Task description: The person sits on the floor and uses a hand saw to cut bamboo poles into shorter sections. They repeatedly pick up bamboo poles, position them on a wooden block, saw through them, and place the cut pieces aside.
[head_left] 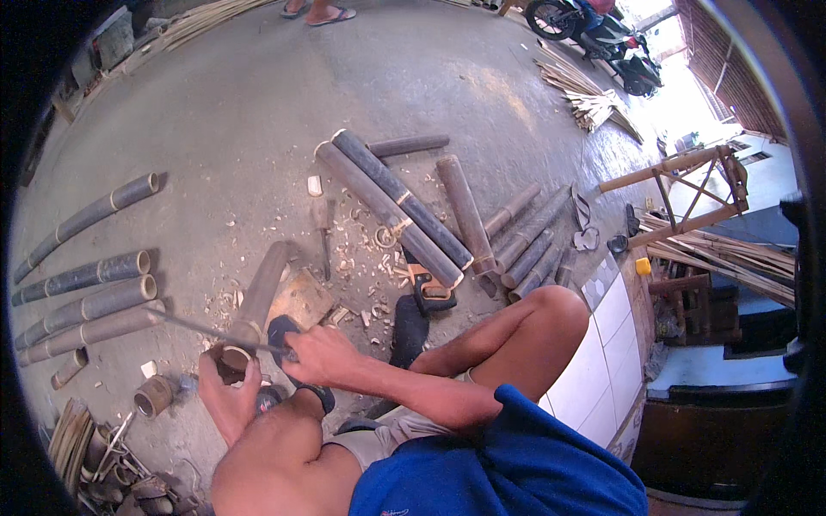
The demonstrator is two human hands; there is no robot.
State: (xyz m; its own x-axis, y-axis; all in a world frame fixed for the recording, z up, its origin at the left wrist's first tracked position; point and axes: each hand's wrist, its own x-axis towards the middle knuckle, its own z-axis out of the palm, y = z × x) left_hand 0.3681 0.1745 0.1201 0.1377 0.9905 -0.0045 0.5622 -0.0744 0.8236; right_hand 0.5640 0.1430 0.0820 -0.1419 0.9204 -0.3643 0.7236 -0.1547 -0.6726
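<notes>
the left hand point(225, 391) is wrapped around the near end of a bamboo pole point(258, 301), gripping it just below its open mouth so the pole stays put while its far end rests on the concrete floor point(241, 112). the right hand point(320, 354) is closed on the handle of a long thin blade point(206, 331), which lies across the pole's near end, its tip sticking out past the pole to the left; held that way, the edge seems set to work the rim. just right of the pole lie a flat wood block point(301, 297) and pale shavings point(361, 258), likely from cutting. a saw point(428, 288) with an orange handle lies further right, within reach. left of the pole, cut lengths point(86, 301) lie sorted in a row; beyond it, darker poles point(396, 206) sit in a loose pile.
</notes>
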